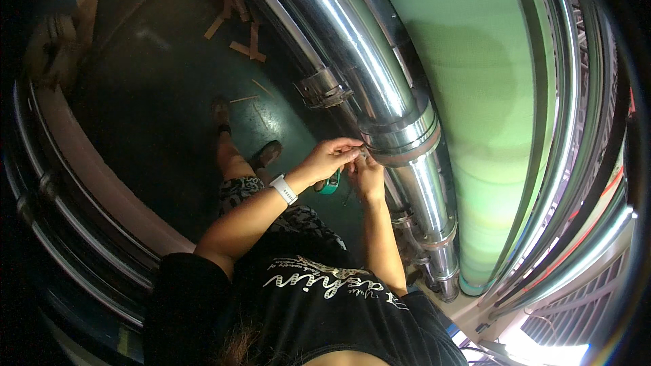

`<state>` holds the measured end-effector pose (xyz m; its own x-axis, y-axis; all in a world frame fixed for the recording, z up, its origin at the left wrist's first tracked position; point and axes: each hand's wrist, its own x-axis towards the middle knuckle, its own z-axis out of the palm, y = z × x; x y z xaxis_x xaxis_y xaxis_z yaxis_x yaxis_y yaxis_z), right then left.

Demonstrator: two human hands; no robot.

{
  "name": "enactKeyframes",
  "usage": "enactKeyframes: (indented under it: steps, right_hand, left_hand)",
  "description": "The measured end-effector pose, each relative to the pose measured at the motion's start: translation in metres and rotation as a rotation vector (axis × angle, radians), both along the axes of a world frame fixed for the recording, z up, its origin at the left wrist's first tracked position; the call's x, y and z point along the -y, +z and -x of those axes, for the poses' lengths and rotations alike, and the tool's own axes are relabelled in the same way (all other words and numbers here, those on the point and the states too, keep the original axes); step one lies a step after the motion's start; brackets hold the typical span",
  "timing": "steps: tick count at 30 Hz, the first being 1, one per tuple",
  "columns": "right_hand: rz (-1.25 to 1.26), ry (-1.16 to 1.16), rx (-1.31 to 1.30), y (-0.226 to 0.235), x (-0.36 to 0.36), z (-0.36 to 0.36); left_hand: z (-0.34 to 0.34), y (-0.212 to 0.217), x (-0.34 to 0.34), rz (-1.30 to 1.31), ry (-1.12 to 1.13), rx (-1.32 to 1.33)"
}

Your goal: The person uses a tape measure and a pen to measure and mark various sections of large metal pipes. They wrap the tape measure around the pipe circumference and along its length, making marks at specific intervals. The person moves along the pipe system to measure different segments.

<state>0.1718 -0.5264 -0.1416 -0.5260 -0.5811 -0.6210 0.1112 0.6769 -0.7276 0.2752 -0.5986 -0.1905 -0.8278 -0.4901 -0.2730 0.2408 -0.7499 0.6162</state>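
Note:
My left hand (331, 161), with a white watch on its wrist, meets my right hand (369, 179) beside a shiny metal roller (388, 95). The fingers of both hands are closed in a pinch, fingertips together. Whatever lies between them is too small to make out. Just under my left palm shows a green looped object (330, 184), partly covered by the hand; its kind cannot be told. Close to the fingertips is the roller's stepped metal collar (400, 137) with a brownish band.
A wide roll of green fabric (475, 95) runs along the right, beyond the rollers. Wood strips (249, 47) lie on the dark floor (163, 88) at the far side. Metal bars (74, 257) curve along the left edge. A bracket (323, 89) juts out near my hands.

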Motion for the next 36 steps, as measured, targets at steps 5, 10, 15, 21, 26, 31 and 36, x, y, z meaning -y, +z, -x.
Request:
enactKeyframes:
  steps: [5,10,15,21,26,31,36]
  right_hand:
    - [-0.085,0.039,0.208,0.023,0.000,-0.006]
    - [-0.107,0.119,0.070,0.030,-0.027,0.005]
    - [-0.212,0.068,-0.283,-0.004,-0.044,0.035]
    - [-0.168,0.479,-0.961,-0.041,-0.042,0.049]
    - [0.124,0.176,-0.684,-0.040,-0.018,0.034]
    - [0.150,0.029,-0.476,-0.055,-0.016,0.038]
    - [0.213,0.110,-0.537,-0.041,-0.006,0.031]
  left_hand:
    - [-0.003,-0.008,0.001,0.405,0.008,0.276]
    - [0.011,-0.008,0.018,0.406,0.048,0.299]
    - [0.018,0.004,0.038,-0.512,-0.095,-0.256]
    - [0.019,0.011,0.045,-0.582,-0.162,-0.372]
    - [0.020,-0.004,0.049,-0.555,-0.136,-0.287]
    - [0.020,0.001,0.049,-0.602,0.024,-0.253]
    - [0.020,-0.002,0.049,-0.572,0.051,-0.224]
